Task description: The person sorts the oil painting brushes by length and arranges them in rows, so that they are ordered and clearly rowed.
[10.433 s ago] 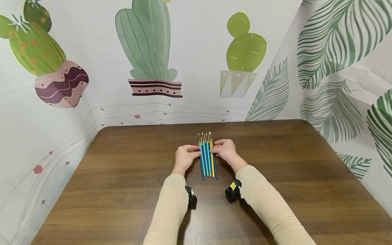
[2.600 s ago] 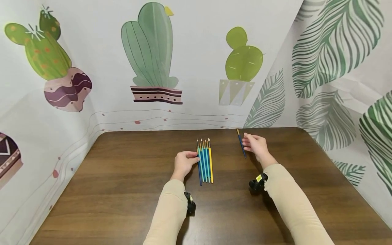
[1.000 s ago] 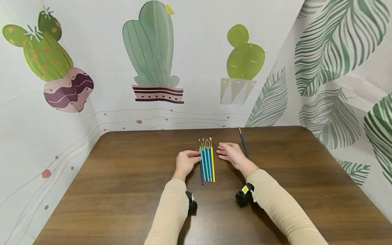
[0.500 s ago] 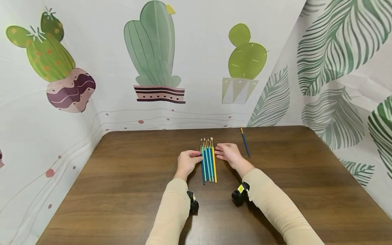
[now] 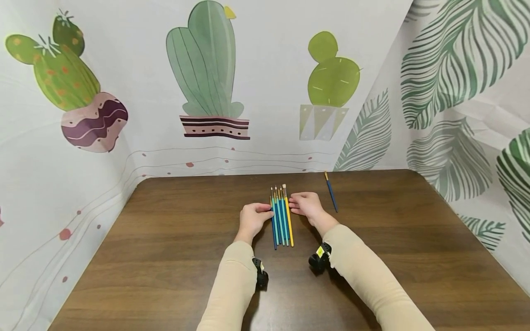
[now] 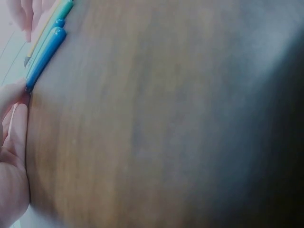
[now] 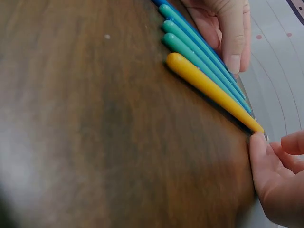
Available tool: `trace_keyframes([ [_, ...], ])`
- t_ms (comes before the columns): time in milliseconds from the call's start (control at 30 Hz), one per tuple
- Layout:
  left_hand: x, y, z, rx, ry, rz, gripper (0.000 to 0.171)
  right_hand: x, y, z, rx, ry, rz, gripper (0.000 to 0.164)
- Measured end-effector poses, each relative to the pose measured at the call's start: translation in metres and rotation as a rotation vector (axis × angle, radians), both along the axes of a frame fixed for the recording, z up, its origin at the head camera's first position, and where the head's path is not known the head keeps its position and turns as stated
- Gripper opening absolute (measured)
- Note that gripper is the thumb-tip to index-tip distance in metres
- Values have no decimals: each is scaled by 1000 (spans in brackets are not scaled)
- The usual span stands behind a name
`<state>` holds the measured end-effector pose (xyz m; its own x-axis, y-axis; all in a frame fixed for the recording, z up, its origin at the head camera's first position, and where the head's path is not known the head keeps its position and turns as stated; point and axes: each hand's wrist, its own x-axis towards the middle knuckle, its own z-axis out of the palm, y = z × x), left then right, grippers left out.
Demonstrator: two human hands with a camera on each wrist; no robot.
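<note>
Near the centre of the frame lay the row of paintbrushes, handles side by side, the yellow brush along its right edge. We took the step in hand to be evening up that row from both sides. To do it well, we judged, called for light, level pressure low on the handles, the left side held as a steady stop, since round handles could roll or ride over each other.

The left hand touched the row's left edge with thumb and fingertips; whether it pinched a brush we could not tell. The right hand had loose, relaxed fingers beside the yellow brush and gripped nothing that we could see.

We counted one yellow brush, three teal handle ends and at least two blue ones, partly hidden. One lone blue brush lay upper right of centre. Beyond were two hands, two wrist cameras, one table and three whole potted cacti printed behind.
</note>
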<state>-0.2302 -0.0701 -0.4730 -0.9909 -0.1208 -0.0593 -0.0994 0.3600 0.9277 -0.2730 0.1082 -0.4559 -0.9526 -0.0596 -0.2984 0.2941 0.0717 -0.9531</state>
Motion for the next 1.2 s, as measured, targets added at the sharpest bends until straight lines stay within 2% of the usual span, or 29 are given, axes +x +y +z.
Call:
trace_keyframes([
  [167, 1, 1, 1, 14, -15, -1, 20, -3, -3, 1, 71, -18, -50, 31],
  [433, 1, 3, 2, 16, 3, -2, 21, -10, -9, 4, 124, -21, -110, 26],
  [633, 1, 2, 2, 26, 1, -7, 21, -14, -13, 4, 208, -25, -145, 26],
  [1000, 1, 0, 1, 25, 7, -9, 21, -13, -23, 6, 467, 26, -133, 26],
  [1200, 1, -1, 1, 20, -5, -2, 21, -10, -24, 8, 506, 18, -113, 24],
])
